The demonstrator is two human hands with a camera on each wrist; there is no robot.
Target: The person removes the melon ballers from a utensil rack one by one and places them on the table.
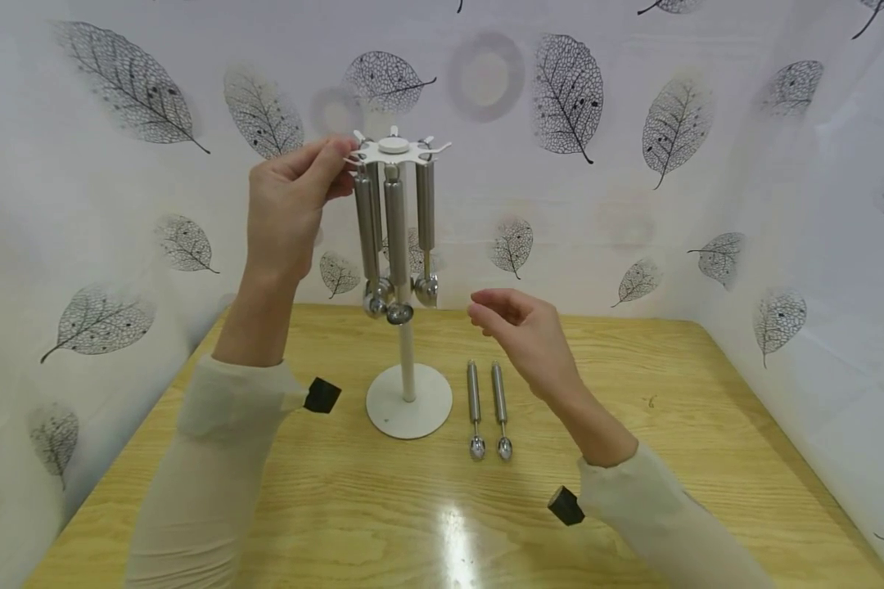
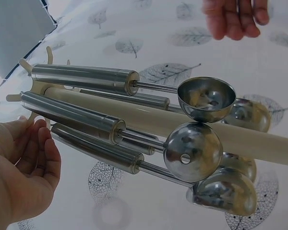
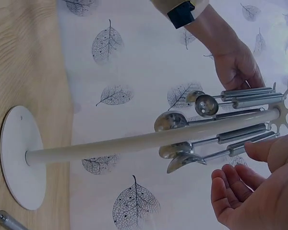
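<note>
At the fingertips of the person's left hand (image 1: 287,209), which pinch its hooked top along the left edge, is a tall white stand (image 1: 408,425) with a slim pole and a flat round base well below those fingers. Whether they grip a hook or a handle's end, I cannot tell. Just right of them, five silver metal scoops (image 1: 395,225) with thick cylindrical handles and round bowls hang downward. Farther right, below the fingers of the right hand (image 1: 533,342), two slim silver metal utensils (image 1: 474,394) with small oval heads lie side by side on a yellow wood-grain table (image 1: 339,507). Those right fingers are loosely curved and free, in mid-air beside the hanging bowls. Behind both hands' fingers is a white cloth (image 1: 479,188) printed with dark leaves.
</note>
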